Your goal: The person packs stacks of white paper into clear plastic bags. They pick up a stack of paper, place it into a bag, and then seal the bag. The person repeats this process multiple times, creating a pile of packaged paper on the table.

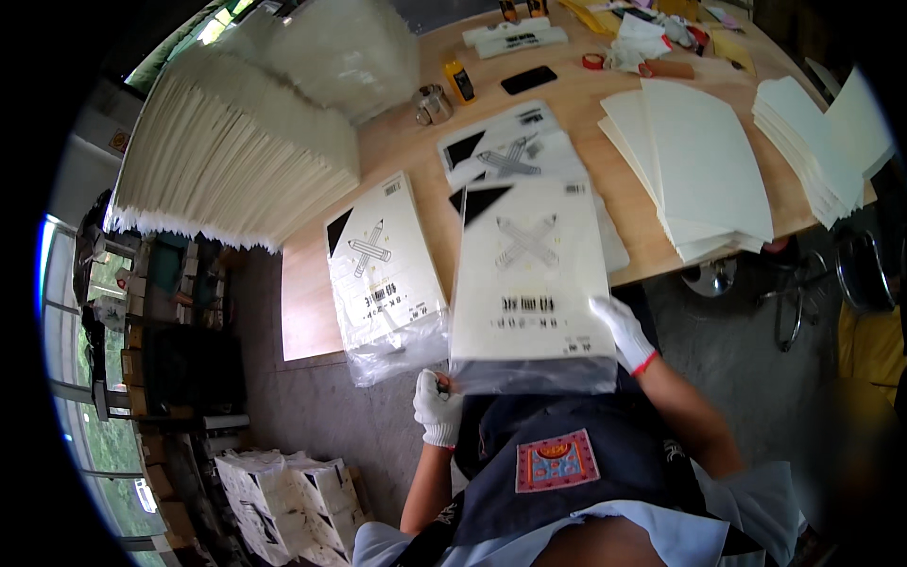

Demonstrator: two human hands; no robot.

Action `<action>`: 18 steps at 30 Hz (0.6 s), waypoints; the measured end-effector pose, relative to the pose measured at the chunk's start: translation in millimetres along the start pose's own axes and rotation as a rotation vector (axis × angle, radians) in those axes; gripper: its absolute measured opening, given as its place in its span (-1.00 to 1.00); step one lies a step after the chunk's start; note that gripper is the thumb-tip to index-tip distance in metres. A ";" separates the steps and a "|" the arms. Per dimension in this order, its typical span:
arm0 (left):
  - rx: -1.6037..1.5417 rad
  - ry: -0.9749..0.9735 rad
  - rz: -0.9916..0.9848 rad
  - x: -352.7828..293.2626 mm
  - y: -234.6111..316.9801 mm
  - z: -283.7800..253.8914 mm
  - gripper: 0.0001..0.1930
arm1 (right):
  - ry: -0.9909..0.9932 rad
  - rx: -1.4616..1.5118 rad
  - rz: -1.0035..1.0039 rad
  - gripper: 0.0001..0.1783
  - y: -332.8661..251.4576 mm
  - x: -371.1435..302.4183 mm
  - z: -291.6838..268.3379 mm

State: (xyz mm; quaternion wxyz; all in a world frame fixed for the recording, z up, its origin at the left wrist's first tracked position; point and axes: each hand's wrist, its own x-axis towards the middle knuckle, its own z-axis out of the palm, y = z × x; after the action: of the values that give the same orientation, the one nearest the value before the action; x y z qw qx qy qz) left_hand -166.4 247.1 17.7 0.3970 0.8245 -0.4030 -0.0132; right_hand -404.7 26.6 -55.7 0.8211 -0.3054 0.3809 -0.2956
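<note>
Packet [534, 274] gripped in our right hand [624, 335]; we can't tell whether our left hand [437, 411] grips; likely sealing, the loose flap [539, 375] between them needs folding.

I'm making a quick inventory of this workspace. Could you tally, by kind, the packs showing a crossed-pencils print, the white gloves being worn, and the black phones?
Packs showing crossed pencils: 3 (front pack, left pack, rear pack)
Worn white gloves: 2 (left hand, right hand)
Black phone: 1
Total: 6
</note>
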 end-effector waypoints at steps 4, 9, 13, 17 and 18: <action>-0.582 -0.103 -0.553 -31.1 -18.3 18.0 -0.84 | 0.096 0.076 -0.041 -0.57 -13.3 18.4 26.8; -1.388 -0.739 -0.781 -15.6 66.2 64.3 -0.39 | 0.152 -0.140 -0.170 -0.55 2.8 37.3 41.8; -0.964 -0.957 -0.409 -11.1 93.8 87.1 -0.93 | 0.207 -0.368 -0.166 -0.53 -0.6 40.0 38.5; -0.937 -1.135 0.014 9.3 101.4 46.4 -0.98 | 0.054 -0.085 -0.056 -0.64 -40.0 23.6 8.0; -0.840 -0.915 -0.114 8.5 86.2 38.5 -0.90 | 0.007 -0.102 -0.079 -0.65 -42.6 16.2 -2.3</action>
State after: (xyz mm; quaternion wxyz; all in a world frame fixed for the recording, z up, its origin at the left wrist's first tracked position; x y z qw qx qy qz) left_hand -230.2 185.5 51.3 0.4730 0.5290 -0.4481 -0.5437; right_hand -408.6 -12.8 -33.1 0.7910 -0.3606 0.3858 -0.3090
